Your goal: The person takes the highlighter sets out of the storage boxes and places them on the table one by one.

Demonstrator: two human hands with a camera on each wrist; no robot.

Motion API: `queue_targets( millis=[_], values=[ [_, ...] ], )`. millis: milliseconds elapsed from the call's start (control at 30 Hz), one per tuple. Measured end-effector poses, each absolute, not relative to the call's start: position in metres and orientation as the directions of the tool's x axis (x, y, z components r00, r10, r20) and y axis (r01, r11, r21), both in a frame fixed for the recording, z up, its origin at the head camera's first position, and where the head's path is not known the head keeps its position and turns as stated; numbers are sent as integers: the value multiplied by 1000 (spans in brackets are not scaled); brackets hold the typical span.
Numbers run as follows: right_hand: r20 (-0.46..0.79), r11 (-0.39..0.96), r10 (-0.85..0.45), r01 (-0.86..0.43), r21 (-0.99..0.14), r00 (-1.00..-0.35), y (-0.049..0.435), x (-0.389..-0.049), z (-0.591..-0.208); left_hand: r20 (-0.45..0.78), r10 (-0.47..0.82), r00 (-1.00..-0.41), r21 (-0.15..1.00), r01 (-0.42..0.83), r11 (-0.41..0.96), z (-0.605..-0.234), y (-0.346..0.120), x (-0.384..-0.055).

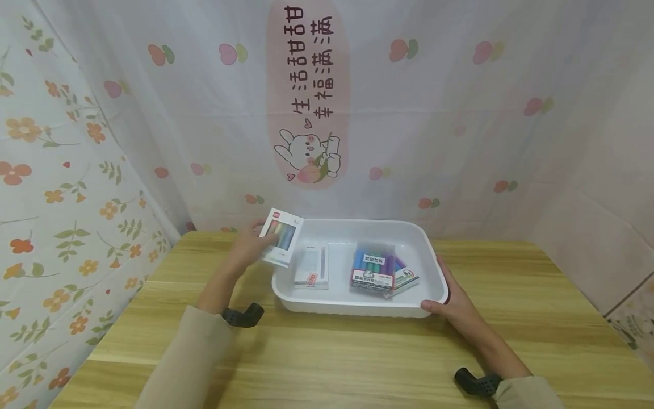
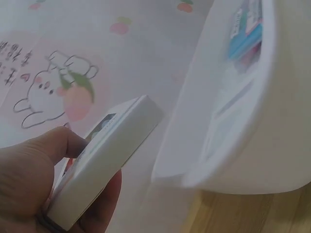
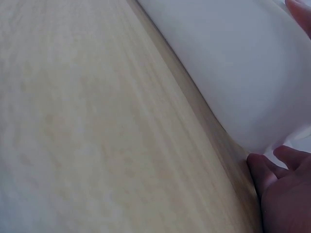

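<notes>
My left hand [image 1: 246, 248] holds a slim white box with a window showing coloured sticks [image 1: 286, 236] above the left end of a white tray [image 1: 339, 275]. In the left wrist view, the thumb lies on the box's face [image 2: 107, 160] and fingers are behind it. My right hand [image 1: 462, 309] grips the tray's front right corner, thumb over the rim and fingers along the outer wall [image 3: 218, 63]. Inside the tray lie a pale flat box [image 1: 311, 267] at left and a clear pack of coloured pens [image 1: 374, 264] at right, partly covering another small pack [image 1: 407, 279].
The tray stands on a wood-grain table [image 1: 337, 352], near its back edge. Behind hangs a printed white curtain [image 1: 388, 113], with a floral cloth [image 1: 66, 227] at the left. Each wrist wears a black band with a camera mount [image 1: 244, 316].
</notes>
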State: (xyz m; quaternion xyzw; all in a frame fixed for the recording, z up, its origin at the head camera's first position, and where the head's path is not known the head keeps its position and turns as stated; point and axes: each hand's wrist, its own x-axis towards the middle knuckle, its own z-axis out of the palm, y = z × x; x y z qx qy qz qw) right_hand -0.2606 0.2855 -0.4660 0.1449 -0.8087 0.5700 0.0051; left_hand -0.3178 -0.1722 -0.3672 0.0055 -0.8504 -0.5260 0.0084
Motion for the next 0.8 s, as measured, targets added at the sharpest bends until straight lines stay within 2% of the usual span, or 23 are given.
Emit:
queue_targets(
  millis=[233, 433, 800],
  values=[
    [171, 291, -235, -237, -927, -957, 285, -260, -466, -34, -124, -992, 937, -75, 342, -370, -191, -298],
    [164, 320, -215, -228, -919, -963, 286, -259, -463, -47, -154, -987, 958, -88, 272, -374, -200, -290],
    [164, 341, -219, -233, -911, -962, 284, -259, -463, -66, -181, -981, 947, -119, 299, -381, -207, -294]
  ],
)
